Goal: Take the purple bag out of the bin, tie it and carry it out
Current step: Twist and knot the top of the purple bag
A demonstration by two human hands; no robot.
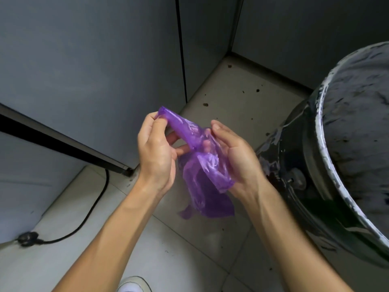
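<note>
Setting: pale tiled floor (210, 239) in a corner formed by grey panels (94, 70), speckled with dark spots near the far corner.
Purple bag (202, 175): thin, translucent, crinkled plastic, held in the air between both hands above the floor and clear of the bin; its upper part is gathered into a twisted strip that runs up to the left, while the loose lower part hangs down in limp folds.
Left hand (155, 152): fingers closed, thumb and forefinger pinching the upper end of the twisted strip, whose tip pokes out above them.
Right hand (233, 157): fingers curled loosely around the bunched middle of the bag, some seen through the plastic; thumb raised above the bag.
Bin (336, 165): large, round, dark, with a scuffed whitish rim and a grey liner inside, standing just right of the hands and apart from the bag.
Cable (92, 209): black, trailing across the floor at the left to a plug (28, 238).
Shoe (134, 285): white toe at the bottom edge, below the forearms.
</note>
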